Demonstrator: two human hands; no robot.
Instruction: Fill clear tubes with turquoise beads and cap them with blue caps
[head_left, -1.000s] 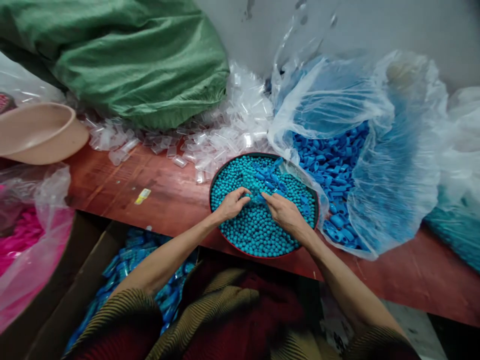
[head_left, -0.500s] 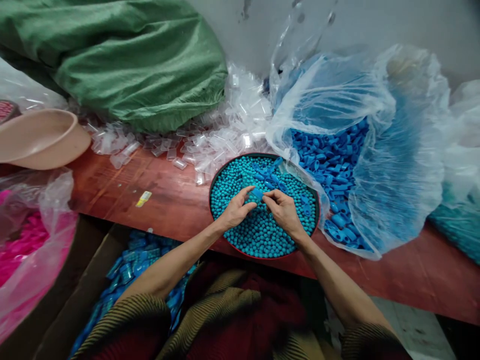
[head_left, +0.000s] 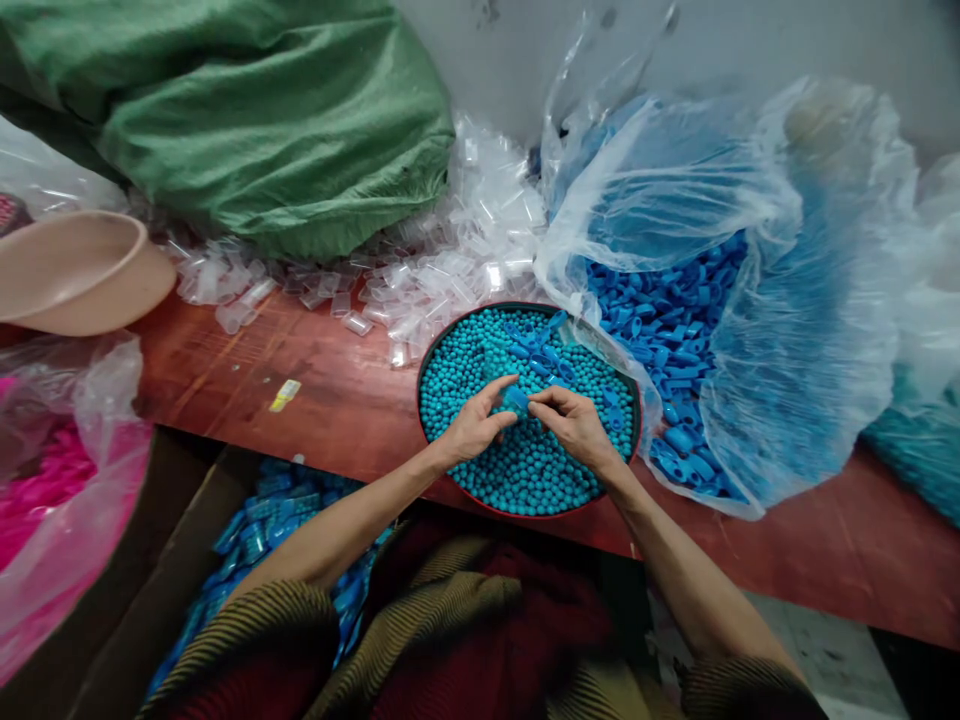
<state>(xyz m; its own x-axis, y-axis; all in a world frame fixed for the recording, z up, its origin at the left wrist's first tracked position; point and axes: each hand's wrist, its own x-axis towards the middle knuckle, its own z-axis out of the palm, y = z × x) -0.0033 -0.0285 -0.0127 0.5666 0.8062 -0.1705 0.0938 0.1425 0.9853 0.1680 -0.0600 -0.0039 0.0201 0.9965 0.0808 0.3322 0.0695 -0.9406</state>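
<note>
A round tray (head_left: 637, 440) with a dark red rim is filled with turquoise beads (head_left: 525, 470). Over it, my right hand (head_left: 574, 425) pinches a small blue plastic cap (head_left: 517, 399) between thumb and fingers. My left hand (head_left: 474, 425) faces it from the other side, thumb and index finger spread apart around the cap's near end. Whether the left fingers touch the cap is hard to tell. Several loose blue caps (head_left: 541, 352) lie on the beads at the back of the tray, and a few more sit at its right side.
Right of the tray, a clear plastic bag (head_left: 795, 350) spills blue caps (head_left: 675, 320). Clear plastic tubes (head_left: 431, 285) are heaped behind, beside a green sack (head_left: 285, 140). A beige basin (head_left: 82, 280) stands left. Below the table edge are blue pieces (head_left: 262, 530) and a bag of pink pieces (head_left: 56, 475).
The left thumb and index finger have spread further apart around the blue cap. Both hands and the cap have shifted slightly down and right. The view has moved a little.
</note>
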